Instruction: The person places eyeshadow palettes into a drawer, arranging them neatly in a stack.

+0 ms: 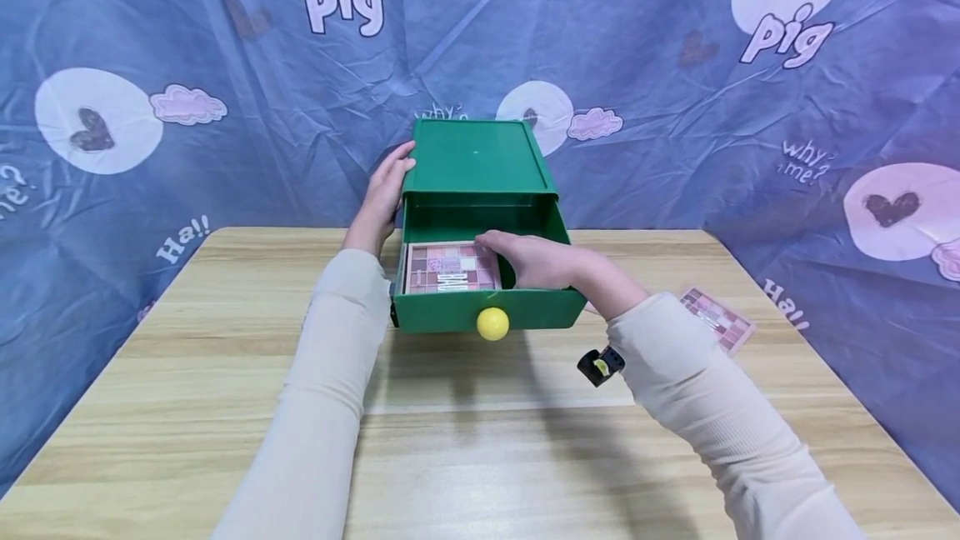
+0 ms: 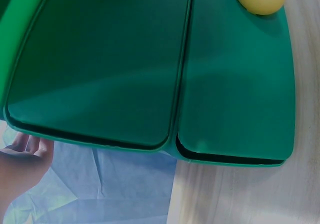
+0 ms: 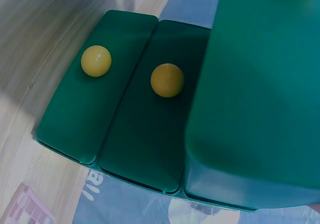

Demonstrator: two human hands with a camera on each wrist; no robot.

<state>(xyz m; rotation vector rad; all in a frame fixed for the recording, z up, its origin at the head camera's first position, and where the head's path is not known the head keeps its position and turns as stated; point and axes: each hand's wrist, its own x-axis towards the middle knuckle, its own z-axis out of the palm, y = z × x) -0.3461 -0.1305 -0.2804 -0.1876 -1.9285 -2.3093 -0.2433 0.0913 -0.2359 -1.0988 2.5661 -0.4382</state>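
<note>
A green drawer cabinet [image 1: 480, 158] stands at the far side of the table, its top drawer [image 1: 442, 312] pulled out. An eyeshadow palette [image 1: 450, 267] with pink and brown squares lies in the left part of that drawer. My right hand [image 1: 534, 260] reaches over the drawer front and holds the palette by its right edge; some fingertips are hidden. Against the cabinet's left side rests my left hand [image 1: 382, 194], fingers extended. The left wrist view shows the left hand's fingers [image 2: 34, 146] at the cabinet's side. The right hand's grip is out of the right wrist view.
Another eyeshadow palette [image 1: 717, 319] lies on the wooden table [image 1: 225, 407], right of the cabinet. A yellow ball knob [image 1: 492, 323] sticks out from the open drawer. Two lower drawers with yellow knobs [image 3: 96, 61] are closed. A blue printed cloth [image 1: 262, 107] hangs behind.
</note>
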